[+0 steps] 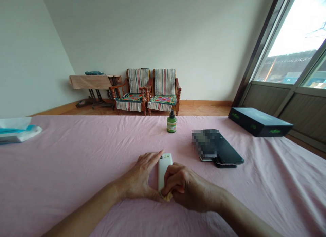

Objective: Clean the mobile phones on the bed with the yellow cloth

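Observation:
A white phone (165, 163) lies back up on the pink sheet, with its camera at the far end and small gold marks beside it. My left hand (137, 179) braces it from the left, fingertips at the top end and thumb at the bottom corner. Over the lower part of the phone, my right hand (183, 186) is closed in a fist and presses down. A bit of yellow cloth (168, 196) pokes out beneath its fingers; the rest is hidden by the hand.
Beyond the hands stands a green bottle (171, 124) with a black top. To the right lie a dark tablet-like device (228, 150), a partly blurred dark item (205, 145) and a black box (259, 123). A tissue pack (20, 133) lies at far left. Two chairs (163, 84) stand behind.

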Motion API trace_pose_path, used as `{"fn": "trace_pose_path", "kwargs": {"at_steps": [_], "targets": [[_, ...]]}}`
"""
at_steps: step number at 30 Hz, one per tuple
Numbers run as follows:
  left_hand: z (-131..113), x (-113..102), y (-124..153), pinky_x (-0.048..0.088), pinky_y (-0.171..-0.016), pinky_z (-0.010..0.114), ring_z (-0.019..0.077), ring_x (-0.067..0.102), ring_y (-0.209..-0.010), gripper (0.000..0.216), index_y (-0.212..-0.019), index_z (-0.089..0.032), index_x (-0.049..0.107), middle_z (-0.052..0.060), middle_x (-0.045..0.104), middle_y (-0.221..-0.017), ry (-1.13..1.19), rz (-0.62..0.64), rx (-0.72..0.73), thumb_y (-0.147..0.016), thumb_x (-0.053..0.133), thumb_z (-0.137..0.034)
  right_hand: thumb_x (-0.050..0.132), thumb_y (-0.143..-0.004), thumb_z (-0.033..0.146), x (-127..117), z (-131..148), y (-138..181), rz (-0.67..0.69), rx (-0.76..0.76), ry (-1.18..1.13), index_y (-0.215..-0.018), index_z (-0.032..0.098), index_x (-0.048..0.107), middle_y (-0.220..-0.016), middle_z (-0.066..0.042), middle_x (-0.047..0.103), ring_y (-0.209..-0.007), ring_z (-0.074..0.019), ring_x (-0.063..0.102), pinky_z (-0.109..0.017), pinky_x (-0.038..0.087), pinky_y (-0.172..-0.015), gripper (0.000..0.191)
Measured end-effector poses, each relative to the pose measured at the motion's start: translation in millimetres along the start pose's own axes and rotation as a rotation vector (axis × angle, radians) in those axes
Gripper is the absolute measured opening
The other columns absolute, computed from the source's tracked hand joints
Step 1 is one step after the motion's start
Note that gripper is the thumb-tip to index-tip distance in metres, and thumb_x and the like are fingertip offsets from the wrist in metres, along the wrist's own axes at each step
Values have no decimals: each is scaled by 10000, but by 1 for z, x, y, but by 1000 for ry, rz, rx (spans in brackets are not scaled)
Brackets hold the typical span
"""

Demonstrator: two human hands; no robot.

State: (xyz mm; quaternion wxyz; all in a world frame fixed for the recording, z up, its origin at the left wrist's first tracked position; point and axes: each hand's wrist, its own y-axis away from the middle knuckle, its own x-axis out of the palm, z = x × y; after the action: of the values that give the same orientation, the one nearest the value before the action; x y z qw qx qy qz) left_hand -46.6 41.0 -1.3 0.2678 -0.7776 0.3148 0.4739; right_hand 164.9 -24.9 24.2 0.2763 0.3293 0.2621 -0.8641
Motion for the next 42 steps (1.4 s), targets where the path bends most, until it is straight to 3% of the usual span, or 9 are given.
{"fn": "trace_pose_path", "kwargs": {"at_steps": [5,11,15,21,30,35,38,42], "targets": [[1,0,0,258,-1095,468,331,293,-1333,1199,-1464,-191,170,141,317,-1468,-15,19,-13,-528,757,-657,462,-635,-93,-1,-8,0,39,-46,-56,-763,180,730,-760,1,653,-760,-108,562,-200,428,-732,403],[0,-4,0,226,-1102,500,345,266,-1349,1189,-1468,-182,149,160,294,-1481,-23,66,-33,-554,739,-661,413,-534,-78,-6,-13,5,69,1,-83,-641,166,700,-680,10,618,-746,-112,560,-195,426,-715,391],[0,-5,0,228,-1100,503,348,260,-1352,1193,-1470,-196,139,154,290,-1486,-20,59,-24,-551,740,-663,417,-553,-80,-5,-9,4,53,52,-177,-646,164,681,-786,4,609,-754,-99,563,-167,425,-645,371],[4,-2,0,208,-1112,486,337,250,-1357,1188,-1468,-188,150,147,283,-1490,-15,57,-3,-553,745,-657,485,-643,-96,-10,-5,2,-9,116,-321,-665,155,690,-786,-1,608,-752,-100,570,-173,439,-651,325],[3,0,-1,266,-1092,461,327,304,-1328,1218,-1467,-211,152,126,329,-1464,20,-8,-16,-511,782,-627,569,-722,-48,11,-7,-4,-25,16,-122,-877,250,751,-815,0,607,-809,-122,553,-218,424,-760,382],[8,2,-1,218,-1107,497,341,261,-1352,1199,-1471,-205,133,138,299,-1485,-2,12,7,-541,772,-611,522,-772,-27,14,-19,-14,-171,28,68,-949,239,730,-891,-37,575,-878,-155,517,-257,413,-798,380],[8,2,0,210,-1109,504,346,252,-1357,1201,-1471,-193,139,144,294,-1489,-3,21,-16,-538,777,-600,510,-794,9,15,-20,-18,-204,39,166,-910,223,723,-900,-46,569,-890,-171,498,-280,406,-803,323],[7,3,-1,255,-1092,496,340,293,-1335,1227,-1469,-203,144,136,324,-1472,20,9,-32,-499,803,-567,522,-680,-47,18,-12,-17,-128,-10,147,-736,193,702,-740,-3,527,-801,-143,494,-233,397,-739,305]]}}
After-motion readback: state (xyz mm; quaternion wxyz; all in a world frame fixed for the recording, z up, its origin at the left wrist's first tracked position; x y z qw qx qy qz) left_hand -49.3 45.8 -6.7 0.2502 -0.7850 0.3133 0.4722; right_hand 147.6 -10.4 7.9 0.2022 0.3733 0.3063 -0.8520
